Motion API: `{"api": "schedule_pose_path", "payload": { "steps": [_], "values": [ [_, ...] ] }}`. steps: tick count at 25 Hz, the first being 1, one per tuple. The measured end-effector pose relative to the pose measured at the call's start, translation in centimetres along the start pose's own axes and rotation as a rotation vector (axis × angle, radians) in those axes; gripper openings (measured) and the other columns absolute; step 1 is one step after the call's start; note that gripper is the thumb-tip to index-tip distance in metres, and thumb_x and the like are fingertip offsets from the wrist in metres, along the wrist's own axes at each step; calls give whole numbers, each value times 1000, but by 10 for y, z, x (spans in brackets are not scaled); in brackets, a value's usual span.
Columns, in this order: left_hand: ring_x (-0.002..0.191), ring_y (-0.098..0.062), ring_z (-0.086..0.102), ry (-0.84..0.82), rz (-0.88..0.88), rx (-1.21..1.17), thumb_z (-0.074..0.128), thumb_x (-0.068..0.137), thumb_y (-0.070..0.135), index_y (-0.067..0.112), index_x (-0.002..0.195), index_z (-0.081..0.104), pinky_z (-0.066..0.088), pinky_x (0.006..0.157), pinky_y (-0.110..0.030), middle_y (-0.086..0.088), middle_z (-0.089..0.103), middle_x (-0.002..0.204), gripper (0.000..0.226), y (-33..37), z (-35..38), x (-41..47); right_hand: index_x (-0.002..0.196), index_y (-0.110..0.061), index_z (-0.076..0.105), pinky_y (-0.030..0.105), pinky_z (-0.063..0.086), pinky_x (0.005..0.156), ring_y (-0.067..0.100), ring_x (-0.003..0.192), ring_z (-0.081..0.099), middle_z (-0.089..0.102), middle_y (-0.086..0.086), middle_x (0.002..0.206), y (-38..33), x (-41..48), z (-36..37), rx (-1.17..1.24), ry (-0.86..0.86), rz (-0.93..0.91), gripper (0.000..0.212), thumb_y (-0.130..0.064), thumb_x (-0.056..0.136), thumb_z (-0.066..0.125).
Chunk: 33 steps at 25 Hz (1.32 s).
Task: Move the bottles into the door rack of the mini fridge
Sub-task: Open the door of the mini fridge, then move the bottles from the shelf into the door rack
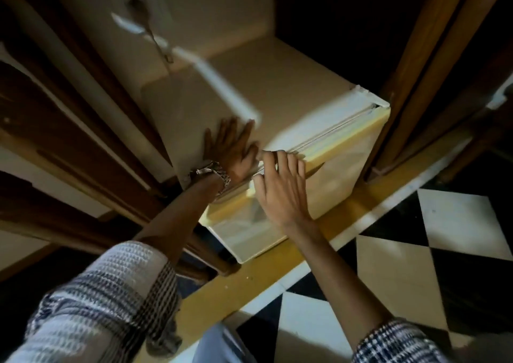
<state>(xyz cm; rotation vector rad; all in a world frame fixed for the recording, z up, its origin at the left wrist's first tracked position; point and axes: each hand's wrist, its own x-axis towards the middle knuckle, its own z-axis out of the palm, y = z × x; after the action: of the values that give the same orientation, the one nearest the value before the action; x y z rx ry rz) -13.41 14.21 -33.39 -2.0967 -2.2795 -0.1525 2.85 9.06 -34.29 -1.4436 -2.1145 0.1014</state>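
Furthest left of the mini fridge [277,90], dark wooden panelling [69,129] runs along the wall, and a checked sleeve [111,293] fills the lower corner on that side. Above and behind the fridge's left end, a wall socket [137,4] carries a plug whose cord [155,37] drops towards the fridge top.

The left hand [231,147], with a metal watch [215,175] at the wrist, lies flat on the fridge top near its front left corner, fingers spread and pressing down, gripping nothing. I judge it is bracing the cabinet.

Just right of it, touching the fridge's front edge, the right hand [277,185] has its fingers curled over the top lip of the fridge door [341,168], hooked on that edge rather than closed around anything. The door seems shut or barely cracked; blur hides the seam under the hand.

Right of the fridge stands a wooden frame post [410,65]. Below it, in front of the fridge, lies a yellow sill [266,276] and then black-and-white checked floor tiles [416,265].

No bottles are visible, and neither the door rack nor the fridge interior shows. By my reading the task is at its very start: the door must be pulled open first, then every bottle found and moved into the rack.
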Motion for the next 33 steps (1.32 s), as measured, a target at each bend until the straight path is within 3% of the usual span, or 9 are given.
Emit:
{"api": "schedule_pose_path", "payload": {
  "steps": [4,6,9,13,19,23,25,28,33],
  "values": [
    [154,-18,-6,-94,42,-2,10,94,63,35,159,3,-4,120,-55,4,0,169,71,4,-12,-4,130,-20,60,44,38,108,27,129,52,58,6,140,17,-30,-36,18,-172,-64,45,-33,95,35],
    [154,-15,-5,-91,93,-12,11,95,64,32,159,5,-4,121,-52,7,0,168,72,4,-14,-10,118,-24,64,48,28,120,33,151,31,39,12,161,44,-66,-62,-44,-286,-67,47,-37,96,25],
    [153,-11,-5,-89,241,-46,11,95,67,29,160,7,-5,122,-45,8,3,168,75,9,-17,-9,102,-29,58,53,13,126,36,160,-5,3,18,172,85,-105,-106,-35,-509,309,50,-51,91,15],
    [154,-13,-3,-79,319,-2,13,98,64,28,160,8,0,123,-44,5,3,168,72,7,-17,-7,113,-17,68,54,39,110,47,130,47,37,25,153,132,-111,-149,-294,-421,663,47,-54,95,44],
    [154,-19,4,-68,346,-16,17,96,62,27,160,15,6,122,-46,1,8,168,73,10,-19,-8,107,-15,81,56,22,121,46,140,40,46,20,152,198,-107,-175,-284,-83,774,31,-38,87,74],
    [154,-21,9,-64,336,-61,8,90,68,31,159,18,8,121,-47,3,12,167,79,7,-16,-4,123,-12,67,37,26,123,29,154,29,52,15,149,167,-141,-126,-31,260,380,33,-26,93,69],
    [154,-21,10,-54,346,-66,5,88,71,31,159,18,9,120,-47,4,13,167,82,5,-13,-3,121,-12,66,21,40,109,24,139,52,64,11,133,152,-182,-73,72,112,408,24,-14,97,61],
    [154,-20,11,-38,338,-60,6,89,70,33,159,18,9,120,-45,5,13,167,80,5,-12,-2,138,-1,52,38,46,105,37,127,57,58,22,137,189,-215,-20,29,-300,895,39,-18,103,52],
    [154,-19,10,-53,345,-85,4,88,71,33,159,18,8,120,-45,5,12,167,82,9,-16,-5,138,2,46,52,49,106,45,128,54,51,29,138,260,-216,5,-137,-291,1178,72,-30,84,82]
  ]
}}
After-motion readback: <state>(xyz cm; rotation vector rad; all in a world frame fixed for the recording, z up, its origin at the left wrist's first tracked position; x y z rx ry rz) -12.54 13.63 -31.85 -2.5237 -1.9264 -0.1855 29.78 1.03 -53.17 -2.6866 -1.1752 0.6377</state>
